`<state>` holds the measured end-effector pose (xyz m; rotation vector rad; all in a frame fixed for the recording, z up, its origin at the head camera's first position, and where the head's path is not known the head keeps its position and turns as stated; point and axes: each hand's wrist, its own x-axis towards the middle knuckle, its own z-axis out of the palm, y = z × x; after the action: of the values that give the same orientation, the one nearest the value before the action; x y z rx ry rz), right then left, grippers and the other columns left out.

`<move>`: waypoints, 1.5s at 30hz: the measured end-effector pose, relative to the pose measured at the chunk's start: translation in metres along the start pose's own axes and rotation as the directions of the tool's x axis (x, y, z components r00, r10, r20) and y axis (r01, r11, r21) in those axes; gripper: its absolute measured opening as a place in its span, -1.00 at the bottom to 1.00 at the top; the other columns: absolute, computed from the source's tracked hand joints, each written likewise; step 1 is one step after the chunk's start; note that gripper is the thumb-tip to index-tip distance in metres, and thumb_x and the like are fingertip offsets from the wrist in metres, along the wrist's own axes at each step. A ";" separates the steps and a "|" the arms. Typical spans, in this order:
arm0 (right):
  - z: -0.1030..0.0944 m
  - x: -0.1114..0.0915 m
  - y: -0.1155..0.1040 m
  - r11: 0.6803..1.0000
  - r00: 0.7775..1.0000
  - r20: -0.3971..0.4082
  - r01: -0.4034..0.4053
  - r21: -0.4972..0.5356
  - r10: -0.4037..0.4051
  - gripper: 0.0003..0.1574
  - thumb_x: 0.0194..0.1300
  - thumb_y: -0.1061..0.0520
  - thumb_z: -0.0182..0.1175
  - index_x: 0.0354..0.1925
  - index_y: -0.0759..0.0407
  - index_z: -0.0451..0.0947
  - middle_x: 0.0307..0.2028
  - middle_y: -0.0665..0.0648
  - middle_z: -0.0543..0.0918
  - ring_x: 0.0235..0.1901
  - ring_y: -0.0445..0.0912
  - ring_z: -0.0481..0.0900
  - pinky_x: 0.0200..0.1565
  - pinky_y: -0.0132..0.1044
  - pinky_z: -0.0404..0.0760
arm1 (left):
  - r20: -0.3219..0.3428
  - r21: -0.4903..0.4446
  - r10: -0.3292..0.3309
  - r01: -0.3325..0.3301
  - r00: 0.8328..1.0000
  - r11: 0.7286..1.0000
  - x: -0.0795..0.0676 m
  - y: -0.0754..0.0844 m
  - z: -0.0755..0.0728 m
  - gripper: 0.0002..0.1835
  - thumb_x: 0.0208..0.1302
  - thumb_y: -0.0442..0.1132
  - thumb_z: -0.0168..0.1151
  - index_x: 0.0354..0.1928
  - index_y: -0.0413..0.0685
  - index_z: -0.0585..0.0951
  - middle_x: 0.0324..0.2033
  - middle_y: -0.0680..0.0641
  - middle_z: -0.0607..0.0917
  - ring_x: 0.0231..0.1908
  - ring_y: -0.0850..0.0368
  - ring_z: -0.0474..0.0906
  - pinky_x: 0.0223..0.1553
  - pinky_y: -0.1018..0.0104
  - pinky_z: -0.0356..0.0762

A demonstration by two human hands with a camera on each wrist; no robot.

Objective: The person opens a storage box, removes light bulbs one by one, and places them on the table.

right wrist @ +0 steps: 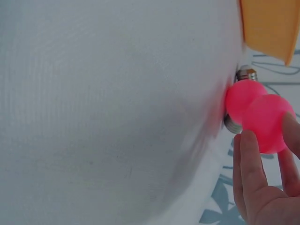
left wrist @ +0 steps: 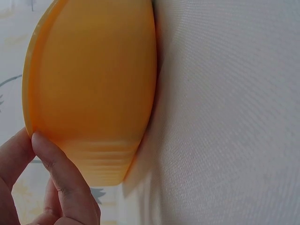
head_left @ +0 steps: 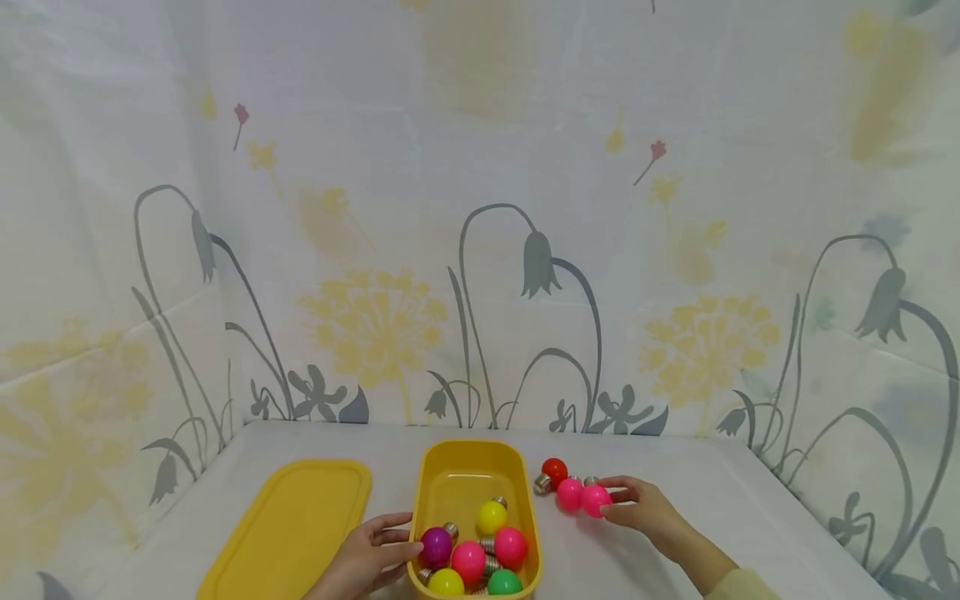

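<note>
In the head view, we see our right hand (head_left: 647, 510) with fingers and thumb closed on the globe of a pink light bulb (head_left: 597, 502), which is on the white table (head_left: 675, 458), to the right of the yellow box (head_left: 474, 457). We cannot tell if this bulb is lifted a little or rests on the cloth. Just beside it are another pink bulb (head_left: 568, 495) and a red bulb (head_left: 555, 470).

In the left wrist view, our left hand (left wrist: 56, 183) pinches the rim of the box between thumb and finger. Inside the near part of the box lie a purple bulb (head_left: 436, 547), a green bulb (head_left: 505, 582), two yellow ones and two pink ones, and a flat yellow lid (head_left: 292, 525) lies left of it.

We judge the bulb to be light and stiff, with a smooth globe which can slip or roll. If it is glass, which we cannot tell, it would be fragile. So we should hold it around the widest part with gentle fingertips, or by the ridged metal base. The box wall looks thin and maybe slightly flexible; its rim gives a good hold.
</note>
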<state>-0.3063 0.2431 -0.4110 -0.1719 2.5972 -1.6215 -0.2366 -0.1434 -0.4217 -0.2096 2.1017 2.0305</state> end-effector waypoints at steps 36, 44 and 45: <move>-0.016 0.015 -0.017 0.997 0.997 -0.022 -0.079 -0.021 0.078 -0.37 0.09 0.35 0.29 0.12 0.50 0.33 -0.15 0.38 0.51 -0.31 -0.02 0.57 -0.16 -0.10 0.60 | 0.016 -0.020 0.020 -0.020 1.000 1.000 0.002 -0.004 -0.003 -0.25 -0.01 -0.15 0.43 0.18 -0.40 0.36 -0.24 -0.13 0.58 -0.34 0.11 0.49 -0.21 0.24 0.60; -0.020 0.014 -0.036 0.999 0.999 0.014 -0.036 0.001 0.036 -0.37 0.10 0.31 0.30 0.12 0.48 0.34 -0.12 0.37 0.50 -0.24 0.03 0.58 -0.13 -0.09 0.59 | -0.014 0.002 -0.015 0.015 1.000 1.000 0.005 -0.003 -0.001 -0.25 -0.02 -0.16 0.45 0.17 -0.39 0.36 -0.23 -0.16 0.58 -0.33 0.08 0.51 -0.21 0.21 0.60; -0.020 0.014 -0.039 0.999 0.999 0.017 -0.032 0.007 0.032 -0.37 0.11 0.31 0.30 0.13 0.48 0.33 -0.11 0.37 0.50 -0.23 0.04 0.58 -0.12 -0.09 0.58 | -0.015 0.007 -0.019 0.019 1.000 1.000 0.006 -0.003 -0.001 -0.25 -0.02 -0.16 0.45 0.17 -0.39 0.36 -0.23 -0.17 0.57 -0.32 0.08 0.51 -0.20 0.20 0.60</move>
<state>-0.3202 0.2419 -0.3677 -0.1424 2.5679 -1.6112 -0.2419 -0.1444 -0.4262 -0.2432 2.1068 2.0169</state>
